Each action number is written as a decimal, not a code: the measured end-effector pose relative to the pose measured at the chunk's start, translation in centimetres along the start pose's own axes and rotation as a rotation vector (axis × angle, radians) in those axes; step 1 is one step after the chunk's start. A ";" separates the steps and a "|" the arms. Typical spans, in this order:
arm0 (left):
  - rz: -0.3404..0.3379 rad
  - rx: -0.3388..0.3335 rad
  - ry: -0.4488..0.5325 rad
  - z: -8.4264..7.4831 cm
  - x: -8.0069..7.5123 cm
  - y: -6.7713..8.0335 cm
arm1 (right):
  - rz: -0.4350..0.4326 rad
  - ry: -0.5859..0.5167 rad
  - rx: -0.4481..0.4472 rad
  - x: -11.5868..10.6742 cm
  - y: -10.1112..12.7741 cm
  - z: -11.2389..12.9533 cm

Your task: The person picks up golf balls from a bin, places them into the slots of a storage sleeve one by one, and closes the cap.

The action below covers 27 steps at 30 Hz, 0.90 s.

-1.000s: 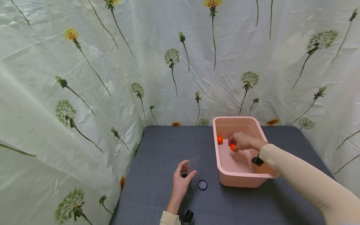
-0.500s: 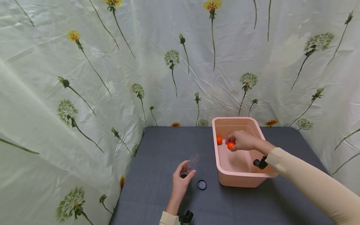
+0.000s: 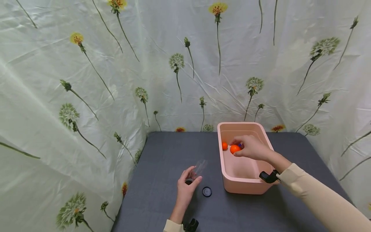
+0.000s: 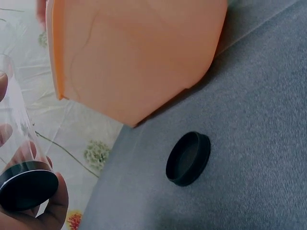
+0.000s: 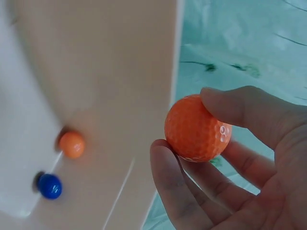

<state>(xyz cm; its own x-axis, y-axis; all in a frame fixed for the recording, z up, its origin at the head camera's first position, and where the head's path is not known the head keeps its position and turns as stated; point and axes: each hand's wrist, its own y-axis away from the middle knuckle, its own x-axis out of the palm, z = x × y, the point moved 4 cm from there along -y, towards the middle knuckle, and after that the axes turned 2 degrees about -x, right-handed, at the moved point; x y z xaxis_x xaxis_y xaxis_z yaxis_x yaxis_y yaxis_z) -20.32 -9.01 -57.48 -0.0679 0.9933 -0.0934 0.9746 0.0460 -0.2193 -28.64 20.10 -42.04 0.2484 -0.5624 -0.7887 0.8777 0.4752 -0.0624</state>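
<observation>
Where right hand (image 3: 253, 148) pinches, orange ball (image 5: 194, 130), part-hidden

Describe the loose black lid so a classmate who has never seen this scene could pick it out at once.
Start from the pink bin on the dark table. In the head view, look just left of its near end for a small, round black lid lying flat. A similar cap sits on the end of the clear tube, but this one lies loose, touching only the table.

bright, evenly lit head view; dimmer, softer wrist views
</observation>
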 end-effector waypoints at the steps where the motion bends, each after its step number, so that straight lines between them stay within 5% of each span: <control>1: 0.006 0.007 -0.001 0.0 0.1 0.0 | -0.018 -0.011 0.001 0.1 0.2 0.2; 16: 0.064 0.034 -0.054 -1.7 1.2 0.2 | -0.091 -0.197 -0.043 2.5 2.3 4.1; 27: 0.076 0.043 -0.025 -2.4 1.9 0.5 | -0.052 -0.330 -0.052 4.7 3.0 5.2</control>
<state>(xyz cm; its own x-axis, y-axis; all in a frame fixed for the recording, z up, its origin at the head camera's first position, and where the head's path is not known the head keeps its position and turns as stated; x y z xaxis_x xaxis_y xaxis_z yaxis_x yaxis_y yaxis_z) -19.48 -6.84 -55.44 0.0006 0.9908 -0.1352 0.9671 -0.0349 -0.2518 -22.73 15.33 -42.79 0.3304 -0.7718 -0.5433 0.8726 0.4691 -0.1358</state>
